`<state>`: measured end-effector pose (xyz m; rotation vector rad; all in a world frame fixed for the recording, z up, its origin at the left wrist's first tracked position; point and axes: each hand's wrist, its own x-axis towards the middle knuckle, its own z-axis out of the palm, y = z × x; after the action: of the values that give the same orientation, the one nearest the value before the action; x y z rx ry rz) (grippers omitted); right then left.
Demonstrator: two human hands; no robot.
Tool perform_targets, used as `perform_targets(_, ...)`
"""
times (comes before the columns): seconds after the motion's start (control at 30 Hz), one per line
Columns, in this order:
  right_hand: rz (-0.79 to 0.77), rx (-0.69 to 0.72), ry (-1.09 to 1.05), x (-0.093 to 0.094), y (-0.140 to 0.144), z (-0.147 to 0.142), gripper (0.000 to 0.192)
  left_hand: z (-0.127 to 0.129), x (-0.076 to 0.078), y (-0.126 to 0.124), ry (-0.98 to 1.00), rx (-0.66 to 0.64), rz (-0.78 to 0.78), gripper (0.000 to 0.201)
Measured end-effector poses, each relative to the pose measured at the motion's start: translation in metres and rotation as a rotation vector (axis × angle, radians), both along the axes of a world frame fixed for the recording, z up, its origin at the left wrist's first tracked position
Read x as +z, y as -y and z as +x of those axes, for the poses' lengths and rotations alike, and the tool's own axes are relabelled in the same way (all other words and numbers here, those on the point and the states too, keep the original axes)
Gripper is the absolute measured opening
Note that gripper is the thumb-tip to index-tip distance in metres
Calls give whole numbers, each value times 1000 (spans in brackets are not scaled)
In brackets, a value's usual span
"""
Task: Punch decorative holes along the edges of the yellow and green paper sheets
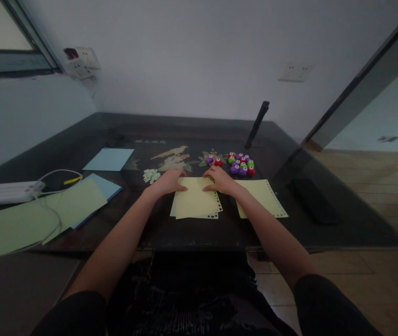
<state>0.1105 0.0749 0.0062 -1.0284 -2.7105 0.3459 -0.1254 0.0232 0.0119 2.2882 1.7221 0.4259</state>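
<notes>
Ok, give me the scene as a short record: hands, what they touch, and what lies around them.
left hand: flat on the top left of the yellow sheet stack
right hand: flat on the stack's top right corner
stack: punched holes along right and bottom edges
second yellow sheet: right of the stack, punched along its right edge
small punches: purple, red and green, clustered beyond the right hand
punched bits: small pile beyond the left hand
green sheets: far left
table: dark
</notes>
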Motion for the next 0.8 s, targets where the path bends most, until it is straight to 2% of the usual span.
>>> perform_targets(0.33, 35, -14, -9, -2, 3, -1, 54, 8, 14, 14, -108, 72, -31, 45)
perform_targets(0.53, 48, -12, -20, -2, 4, -1, 60, 11, 16, 16, -154, 111, -47, 44)
perform_targets(0.8, 31, -26, -68, -2, 5, -1, 52, 11, 16, 18, -146, 139, 6, 36)
